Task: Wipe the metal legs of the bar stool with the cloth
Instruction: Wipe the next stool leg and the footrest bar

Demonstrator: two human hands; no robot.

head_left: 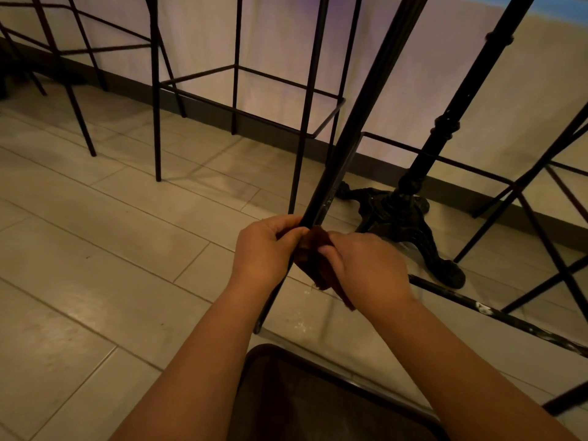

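A black metal stool leg [356, 122] slants down from the top centre to its foot on the floor tiles near the middle. My left hand [264, 249] grips this leg low down, fingers curled round it. A dark brown cloth [313, 259] is wrapped against the same leg just right of that hand. My right hand [366, 268] holds the cloth, pinching it onto the leg. The part of the leg under both hands is hidden. The stool's dark seat [318, 399] shows at the bottom centre.
Another black bar stool [235, 100] with a square footrest stands behind, and more stool frames [73, 52] at the far left. An ornate cast-iron table base [401, 211] sits right of my hands. A scuffed black crossbar [496, 316] runs at lower right. Wall and dark skirting lie behind.
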